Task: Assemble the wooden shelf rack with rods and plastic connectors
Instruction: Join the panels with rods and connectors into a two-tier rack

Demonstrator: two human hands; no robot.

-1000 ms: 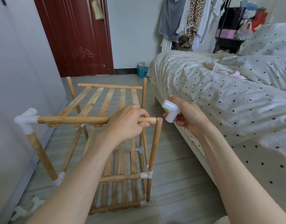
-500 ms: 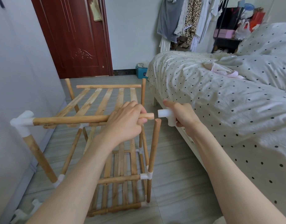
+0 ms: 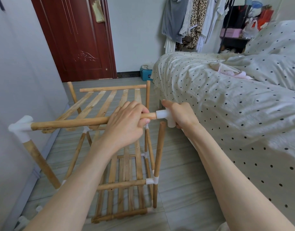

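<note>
A wooden shelf rack point(image 3: 126, 165) with slatted shelves stands on the floor between the wall and the bed. My left hand point(image 3: 126, 124) grips the near top rod point(image 3: 68, 123), whose left end sits in a white corner connector point(image 3: 21, 128). My right hand point(image 3: 180, 117) holds a white plastic elbow connector point(image 3: 165, 116), one socket pushed onto the rod's right end, the other pointing down. The near right upright rod point(image 3: 159, 155) stands just below and left of that socket, its top bare.
A bed with a dotted cover point(image 3: 235, 105) runs along the right. A white wall point(image 3: 18, 80) lies close on the left. A dark red door point(image 3: 76, 39) is behind the rack. Loose white connectors point(image 3: 23, 220) lie on the floor at the lower left.
My right hand has brought the elbow connector left and turned it, then slid its socket onto the end of the rod. My left hand has kept its grip.
</note>
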